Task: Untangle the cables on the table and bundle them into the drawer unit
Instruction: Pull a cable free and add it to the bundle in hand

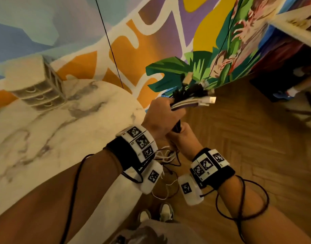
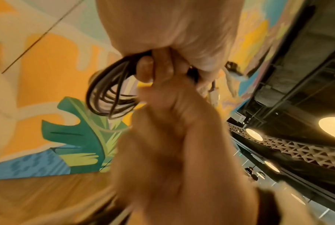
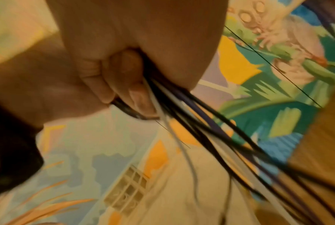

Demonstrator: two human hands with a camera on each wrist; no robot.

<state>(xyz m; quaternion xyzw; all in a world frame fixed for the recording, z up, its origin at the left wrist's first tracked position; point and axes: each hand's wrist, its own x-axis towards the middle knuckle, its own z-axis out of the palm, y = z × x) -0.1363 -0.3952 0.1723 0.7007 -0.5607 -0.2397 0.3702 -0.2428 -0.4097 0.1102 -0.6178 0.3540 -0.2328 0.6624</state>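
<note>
A bundle of black, white and purple cables [image 1: 190, 100] is held in the air past the table's right edge, plug ends fanning out toward the wall. My left hand [image 1: 159, 114] grips the bundle just behind the plugs. Directly below it, my right hand [image 1: 180, 133] grips the same cables [image 3: 181, 121], whose strands trail away from the fist. A loop of dark cables [image 2: 109, 94] sticks out beside the curled fingers [image 2: 153, 68]. Loose white and black tails [image 1: 166, 156] hang between my wrists. The white drawer unit [image 1: 36, 87] stands at the table's far left, also seen as the drawer unit [image 3: 126, 191].
The round marble table [image 1: 54, 138] lies to my left. A painted mural wall [image 1: 168, 41] is just behind the bundle. Wooden floor [image 1: 239, 138] stretches to the right, with a second table [image 1: 295, 27] and a chair leg [image 1: 309, 103] at the far right.
</note>
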